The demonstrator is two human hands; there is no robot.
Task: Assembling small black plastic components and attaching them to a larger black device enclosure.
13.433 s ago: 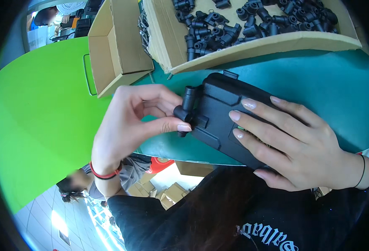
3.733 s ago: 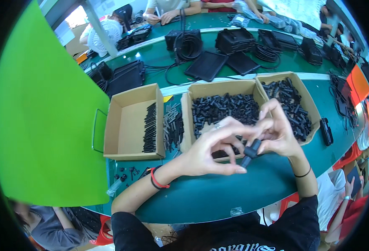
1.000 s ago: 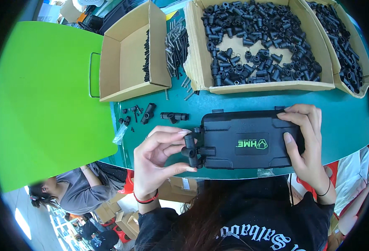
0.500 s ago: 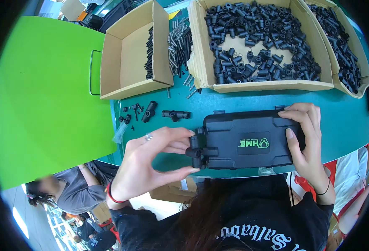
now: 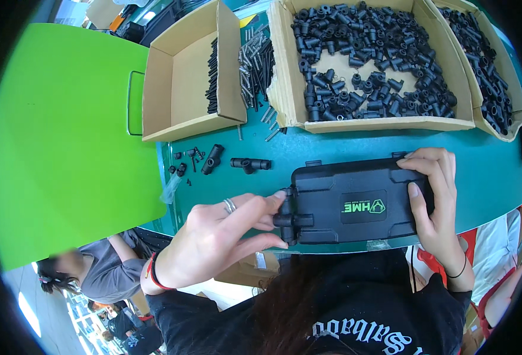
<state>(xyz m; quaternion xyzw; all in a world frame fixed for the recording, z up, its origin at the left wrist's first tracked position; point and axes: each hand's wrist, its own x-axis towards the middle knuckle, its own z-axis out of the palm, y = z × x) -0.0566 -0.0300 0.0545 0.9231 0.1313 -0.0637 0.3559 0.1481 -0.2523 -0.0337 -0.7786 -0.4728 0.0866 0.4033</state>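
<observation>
A flat black plastic case (image 5: 323,204) with rounded corners and a green emblem lies across the front of the table. My right hand (image 5: 435,192) grips its right end, the thumb on the top face and the fingers over the far edge. Against the case's left end is a black T-shaped plastic fitting (image 5: 288,220). My left hand (image 5: 228,231) pinches that fitting's two ends between thumb and fingers. Two similar black tubular fittings, one tilted (image 5: 213,158) and one lying sideways (image 5: 251,164), rest beyond my left hand.
Small black screws and caps (image 5: 190,160) and a clear plastic bag (image 5: 171,188) lie left. Behind stand a cardboard tray of black rods (image 5: 191,129), loose springs (image 5: 250,56) and larger trays (image 5: 385,124) of black fittings. A green panel (image 5: 71,142) fills the left; people are nearby.
The T-shaped fitting has moved right and turned, now sitting close against the case's left end. My left hand has followed it. The case appears slightly shifted and tilted in my right hand.
</observation>
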